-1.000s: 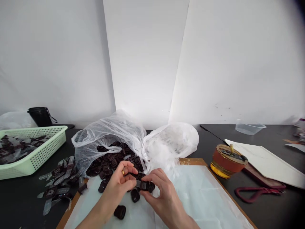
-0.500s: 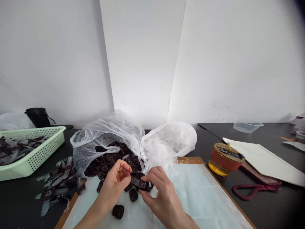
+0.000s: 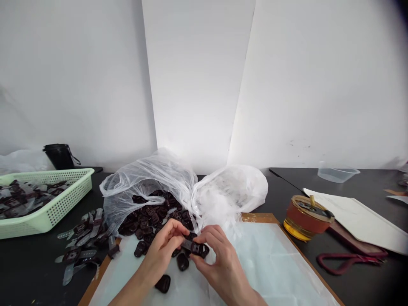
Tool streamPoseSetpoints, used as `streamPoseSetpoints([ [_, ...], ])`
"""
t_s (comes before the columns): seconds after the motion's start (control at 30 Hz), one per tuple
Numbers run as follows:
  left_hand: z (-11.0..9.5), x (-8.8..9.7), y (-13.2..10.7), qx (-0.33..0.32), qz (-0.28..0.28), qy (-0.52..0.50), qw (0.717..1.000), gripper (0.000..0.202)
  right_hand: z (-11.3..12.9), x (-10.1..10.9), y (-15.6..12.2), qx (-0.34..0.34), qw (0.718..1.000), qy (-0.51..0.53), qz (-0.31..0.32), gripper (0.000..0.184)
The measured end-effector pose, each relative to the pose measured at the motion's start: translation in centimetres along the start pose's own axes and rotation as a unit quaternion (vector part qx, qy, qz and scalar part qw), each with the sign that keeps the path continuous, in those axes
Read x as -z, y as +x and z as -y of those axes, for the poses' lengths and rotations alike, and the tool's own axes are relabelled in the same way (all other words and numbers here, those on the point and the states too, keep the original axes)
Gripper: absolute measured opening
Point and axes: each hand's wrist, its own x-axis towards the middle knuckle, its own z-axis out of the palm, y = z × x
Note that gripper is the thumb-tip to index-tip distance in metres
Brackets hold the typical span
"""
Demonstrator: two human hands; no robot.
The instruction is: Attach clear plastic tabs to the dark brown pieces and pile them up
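Between both hands is a small watch-like piece: a dark plastic case with a clear, holed strap. My left hand pinches the strap's left end with thumb and fingertips. The dark case is held by my right hand, thumb below and fingers above. Behind the hands, a heap of dark plastic cases spills from a clear plastic bag. Loose dark cases, one of them near the front, lie on the pale sheet below the hands.
Strapped pieces lie piled on the black table at left, beside a green basket of more. A white bag sits at the back. On the right are an amber round container, red-handled pliers, paper and a clear tub.
The view has turned slightly left, so everything sits further right. My left fingers have closed in on the strap's end. My right hand keeps its hold on the case.
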Motion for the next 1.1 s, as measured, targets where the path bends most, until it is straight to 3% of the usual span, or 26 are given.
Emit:
streamPoseSetpoints([
  [0.13,-0.3,-0.9,-0.2,0.029,0.072,-0.063,0.995,0.014,0.0,0.1,0.0,-0.014,1.000,0.003,0.007,0.028],
  [0.2,-0.2,-0.8,0.1,0.043,0.074,-0.065,0.994,0.012,-0.3,0.5,0.2,-0.026,0.999,0.017,0.030,0.024],
  [0.3,-0.4,1.4,0.9,0.042,0.005,0.012,0.999,0.009,-1.5,1.5,0.5,-0.057,0.997,0.024,0.041,0.015],
  [0.37,-1.1,4.5,1.0,0.023,-0.066,0.167,0.984,0.008,-2.5,2.1,0.8,-0.063,0.998,-0.007,0.027,0.011],
  [0.43,-1.9,8.2,0.7,0.031,-0.155,0.367,0.917,0.012,-3.5,2.2,0.9,-0.049,0.997,-0.050,0.022,0.019],
  [0.5,-2.3,11.5,0.1,0.099,-0.204,0.526,0.819,0.019,-4.0,1.8,0.9,-0.018,0.995,-0.090,0.040,0.026],
  [0.53,-2.4,12.7,-0.1,0.102,-0.226,0.585,0.772,0.023,-4.0,1.3,0.8,0.000,0.992,-0.112,0.054,0.029],
  [0.6,-2.0,14.0,-0.4,0.109,-0.258,0.606,0.744,0.021,-3.8,0.2,0.8,0.027,0.982,-0.165,0.085,0.032],
  [0.7,-1.1,13.2,0.1,0.059,-0.243,0.592,0.766,0.022,-3.4,-1.1,1.0,0.029,0.968,-0.226,0.106,0.035],
  [0.83,-0.6,9.5,1.0,-0.060,-0.166,0.505,0.845,0.021,-3.4,-0.8,1.1,0.035,0.980,-0.182,0.075,0.032],
  [0.97,-1.1,5.8,0.8,-0.015,-0.072,0.319,0.945,0.017,-3.1,0.3,0.9,0.029,0.999,-0.027,0.020,0.020],
  [1.1,-1.0,3.7,0.4,-0.020,-0.034,0.187,0.982,0.014,-1.7,0.8,0.7,-0.023,0.994,0.106,0.032,0.021],
])
